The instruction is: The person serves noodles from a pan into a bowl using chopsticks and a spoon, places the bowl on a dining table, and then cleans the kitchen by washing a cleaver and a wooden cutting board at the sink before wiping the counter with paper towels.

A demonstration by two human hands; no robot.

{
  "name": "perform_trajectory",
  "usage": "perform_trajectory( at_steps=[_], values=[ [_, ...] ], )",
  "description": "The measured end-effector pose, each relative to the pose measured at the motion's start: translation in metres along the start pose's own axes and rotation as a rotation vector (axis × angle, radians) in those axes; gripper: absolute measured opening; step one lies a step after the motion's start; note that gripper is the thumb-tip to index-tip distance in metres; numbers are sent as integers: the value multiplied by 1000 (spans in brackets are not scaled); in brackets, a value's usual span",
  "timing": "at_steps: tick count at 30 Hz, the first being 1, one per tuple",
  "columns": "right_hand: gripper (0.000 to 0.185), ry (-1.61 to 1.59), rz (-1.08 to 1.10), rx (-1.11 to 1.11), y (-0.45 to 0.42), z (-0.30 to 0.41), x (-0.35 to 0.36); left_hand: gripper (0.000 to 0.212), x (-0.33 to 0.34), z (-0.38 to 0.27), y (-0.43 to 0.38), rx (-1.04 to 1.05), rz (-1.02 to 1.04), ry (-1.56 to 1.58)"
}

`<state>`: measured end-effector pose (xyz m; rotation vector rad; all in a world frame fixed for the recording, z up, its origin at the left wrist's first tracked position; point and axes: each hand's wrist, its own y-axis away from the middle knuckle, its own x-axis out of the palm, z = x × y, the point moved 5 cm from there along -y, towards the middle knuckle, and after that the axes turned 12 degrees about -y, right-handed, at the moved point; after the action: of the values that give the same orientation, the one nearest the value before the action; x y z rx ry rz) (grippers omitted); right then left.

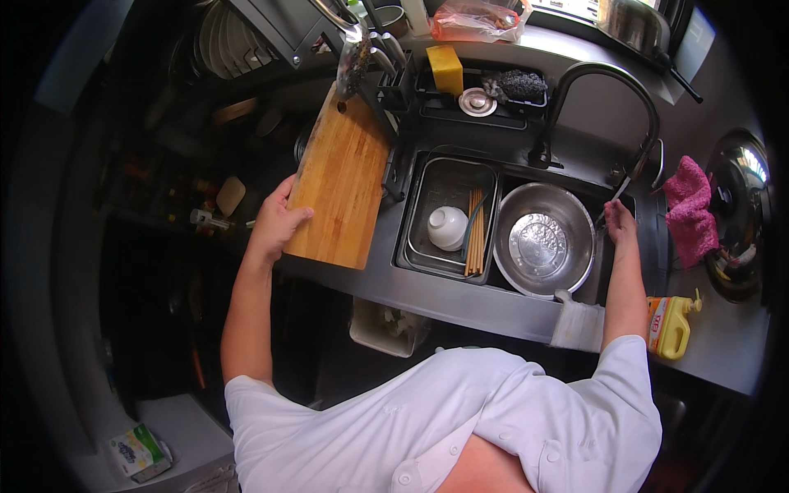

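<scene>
My left hand (280, 219) grips the near left edge of a wooden cutting board (339, 185), thumb on its face. The board stands tilted beside the sink, its far end with the hole near the knife block. My right hand (620, 220) is at the right of the sink, fingers curled, just below the spout of a black gooseneck faucet (644, 145). A thin bright streak passes at its fingertips; whether it is water or a held thing I cannot tell. Left of that hand, a steel basin (576, 259) sits in the sink with a little water in its bottom.
A steel drain basket (425, 185) holds a white bowl (448, 228) and wooden chopsticks (473, 240). Behind are a knife block (397, 89), yellow sponge (445, 69) and scouring pad (521, 85). Right are a pink cloth (690, 212), pot lid (736, 209) and yellow detergent jug (672, 333).
</scene>
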<state>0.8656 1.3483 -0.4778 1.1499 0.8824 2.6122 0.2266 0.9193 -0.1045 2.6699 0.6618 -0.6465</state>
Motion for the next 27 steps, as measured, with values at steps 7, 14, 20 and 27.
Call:
perform_trajectory(
  at_steps=[7,14,20,27],
  values=[
    [17,36,-73,-9,20,-2,4,64,-18,-6,-34,2,35,-41],
    [18,35,-62,-22,24,5,3,63,-7,-31,-4,51,-33,-119],
    [20,63,-82,-34,28,8,4,63,-11,-35,-9,-2,1,-90],
    [20,75,-65,-17,30,4,5,64,-44,5,-62,-27,8,-13]
  ],
)
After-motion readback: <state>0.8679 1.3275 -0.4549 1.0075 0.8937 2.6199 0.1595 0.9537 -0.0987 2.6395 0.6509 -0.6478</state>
